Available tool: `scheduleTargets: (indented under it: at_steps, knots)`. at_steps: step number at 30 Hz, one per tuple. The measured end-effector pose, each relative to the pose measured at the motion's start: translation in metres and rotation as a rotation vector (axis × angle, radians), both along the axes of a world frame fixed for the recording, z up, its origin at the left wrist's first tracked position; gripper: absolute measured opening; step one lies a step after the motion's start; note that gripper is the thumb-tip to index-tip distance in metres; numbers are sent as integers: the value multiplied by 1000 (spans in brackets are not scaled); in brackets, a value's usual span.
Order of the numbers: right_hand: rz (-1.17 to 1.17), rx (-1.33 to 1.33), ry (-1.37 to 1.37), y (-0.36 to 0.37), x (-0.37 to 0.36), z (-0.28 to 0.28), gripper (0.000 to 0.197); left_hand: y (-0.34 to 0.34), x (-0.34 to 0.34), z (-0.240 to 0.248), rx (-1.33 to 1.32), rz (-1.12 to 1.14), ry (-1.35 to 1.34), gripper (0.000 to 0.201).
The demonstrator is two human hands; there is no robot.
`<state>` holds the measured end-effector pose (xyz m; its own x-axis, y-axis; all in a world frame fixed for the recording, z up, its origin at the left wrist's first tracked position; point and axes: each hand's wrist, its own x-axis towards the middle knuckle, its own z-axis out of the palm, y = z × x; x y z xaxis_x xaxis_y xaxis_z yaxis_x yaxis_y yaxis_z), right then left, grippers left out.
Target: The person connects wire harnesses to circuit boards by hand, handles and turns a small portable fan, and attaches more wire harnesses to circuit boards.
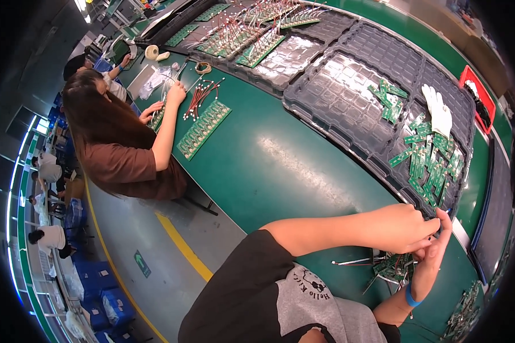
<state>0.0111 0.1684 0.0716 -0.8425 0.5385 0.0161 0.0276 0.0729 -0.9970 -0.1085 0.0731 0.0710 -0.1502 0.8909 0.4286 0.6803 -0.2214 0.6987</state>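
My left hand (407,228) reaches across with its fingers curled shut, meeting my right hand (434,246) above the green table. The right one, with a blue band at its wrist, has its fingers bent inward and one finger pointing up. Whatever is pinched between the two hands is too small and hidden to name. Just below them lies a pile of green circuit boards with wires (396,265), partly covered by my arms. A black plastic tray (349,128) starts right beyond my hands, with loose narrow green circuit boards (428,163) heaped in it.
A white glove (438,111) lies on the tray's boards. A red bin (479,97) stands at the far right. Another tray holds wired board panels (260,48). At left, a co-worker in brown (120,163) handles a board beside a green panel (203,128) and red-white wires (200,97).
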Motion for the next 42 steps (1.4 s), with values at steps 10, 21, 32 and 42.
scheduleTargets:
  at_steps: [10,21,32,42]
  knots:
    - [43,-39,90,-4,-6,3,68,-4,-7,1,150,111,109,17]
    - [-48,79,88,6,-8,-7,9,-11,-20,8,207,219,70,16]
    - [-96,154,159,14,-6,-9,10,-10,-22,2,-39,224,51,19]
    - [-14,152,98,13,-7,-4,9,-9,-32,3,278,246,-32,10]
